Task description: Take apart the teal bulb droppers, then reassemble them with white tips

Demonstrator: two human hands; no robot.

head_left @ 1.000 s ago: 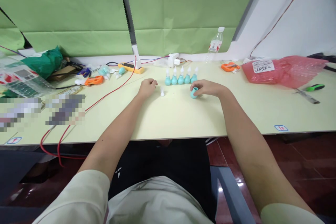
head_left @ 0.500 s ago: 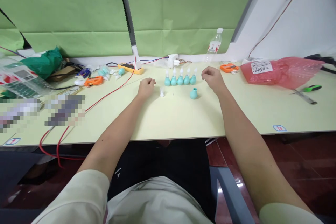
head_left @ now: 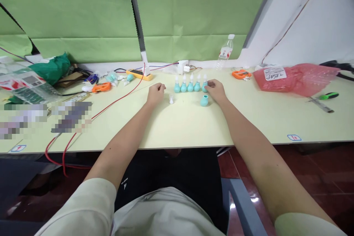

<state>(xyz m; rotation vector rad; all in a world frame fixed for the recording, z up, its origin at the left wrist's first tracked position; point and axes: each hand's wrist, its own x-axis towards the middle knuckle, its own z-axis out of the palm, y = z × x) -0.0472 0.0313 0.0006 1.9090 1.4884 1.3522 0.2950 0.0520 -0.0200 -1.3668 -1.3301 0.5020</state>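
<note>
Several teal bulb syringes (head_left: 190,87) with clear whitish tips stand upright in a row. My right hand (head_left: 217,90) is at the right end of this row, its thumb and fingers closed at the rightmost bulb syringe (head_left: 204,87) and partly covering it. In front of that end sits a teal bulb (head_left: 204,100) without a tip, its round opening facing up. A loose whitish tip (head_left: 171,100) stands to the left, nearer my left hand (head_left: 155,94). That hand rests on the table with its fingers curled in, and nothing shows in them.
Along the back are a yellow multimeter (head_left: 139,75), a white plug (head_left: 183,67) and a water bottle (head_left: 225,52). Orange cutters (head_left: 101,87), a big plastic bottle (head_left: 30,85) and a red wire (head_left: 118,100) lie left. Rightward are another orange tool (head_left: 241,74), a red bag (head_left: 295,77) and a green-handled screwdriver (head_left: 329,96).
My right hand has moved left and down, from beside the row to the rightmost bulb syringe. My left hand stays about where it was. The view has shifted slightly.
</note>
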